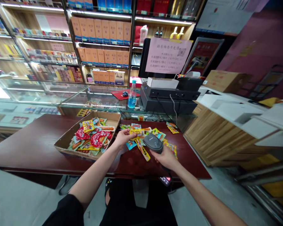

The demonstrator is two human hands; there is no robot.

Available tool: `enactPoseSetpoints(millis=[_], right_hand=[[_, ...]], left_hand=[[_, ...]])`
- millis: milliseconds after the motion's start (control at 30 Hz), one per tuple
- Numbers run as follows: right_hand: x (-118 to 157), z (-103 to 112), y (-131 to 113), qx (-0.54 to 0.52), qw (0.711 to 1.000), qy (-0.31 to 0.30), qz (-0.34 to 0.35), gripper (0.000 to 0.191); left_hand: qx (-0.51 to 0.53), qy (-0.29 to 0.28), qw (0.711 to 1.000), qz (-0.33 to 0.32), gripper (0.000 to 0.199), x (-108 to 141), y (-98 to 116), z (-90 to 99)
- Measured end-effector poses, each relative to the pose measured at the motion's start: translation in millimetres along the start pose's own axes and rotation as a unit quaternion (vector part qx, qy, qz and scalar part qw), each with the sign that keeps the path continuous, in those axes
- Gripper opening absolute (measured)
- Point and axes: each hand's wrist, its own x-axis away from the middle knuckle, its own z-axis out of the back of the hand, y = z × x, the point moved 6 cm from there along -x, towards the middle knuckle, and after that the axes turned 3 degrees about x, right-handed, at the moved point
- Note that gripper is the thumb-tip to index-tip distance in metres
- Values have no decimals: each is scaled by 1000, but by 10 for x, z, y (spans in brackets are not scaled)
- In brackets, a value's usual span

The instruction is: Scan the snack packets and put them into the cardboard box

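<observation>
My left hand pinches a yellow snack packet above the dark red table. My right hand is wrapped round the handle of a grey barcode scanner, whose head is close to the right of that packet. Under and around both hands lie loose snack packets, among them a long yellow packet and a small blue one. Left of my left hand stands an open cardboard box full of packaged sausages and snacks, with a red packet on top.
Behind the table is a glass counter with a blue-liquid bottle, a computer mouse on a red mat, and a monitor covered by a pink notice. A phone shows below the table's front edge. Stocked shelves line the back wall.
</observation>
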Motion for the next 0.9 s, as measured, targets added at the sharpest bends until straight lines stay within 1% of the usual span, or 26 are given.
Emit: enactPoseSetpoints(millis=[67,133,167,233,300,333,433,500,533,567,600,667,767,900], right_hand=[[2,-21,-7,-9,1000,-10,-4,22],[10,-39,8,-18,999,-23,-17,21],[13,-47,29,-21,999,-33,-27,21],[9,-45,89,-26,997,-48,-48,23],[-14,-41,144,-14,996,-67,-49,25],[-32,-28,164,-6,997,-66,-43,26],[-72,-27,193,10,996,-79,-26,29],[-83,-32,198,12,997,-78,-26,30],[-85,-36,202,12,996,-78,-29,30],[-85,-38,208,12,996,-76,-34,30],[-84,-38,217,12,996,-74,-38,28],[-79,-22,239,16,997,-64,-40,26],[-61,46,256,26,999,-35,-18,22],[-8,192,219,23,999,15,22,27]], left_hand=[[-2,7,1000,-6,46,36,74,66],[-6,15,1000,-12,47,82,198,207],[-12,21,1000,-15,47,107,278,313],[-34,47,998,-34,46,166,478,597],[-68,95,991,-67,46,252,707,951],[-85,124,985,-84,46,309,817,1135],[-133,220,958,-123,47,514,1082,1610],[-172,286,929,-161,45,654,1214,1804],[-193,309,913,-182,44,707,1260,1844],[-209,321,902,-198,41,739,1286,1846],[-220,322,897,-210,39,746,1287,1813],[-234,296,901,-214,36,685,1225,1650],[-267,224,915,-202,30,471,1012,1238],[-293,77,940,-158,24,103,586,568]])
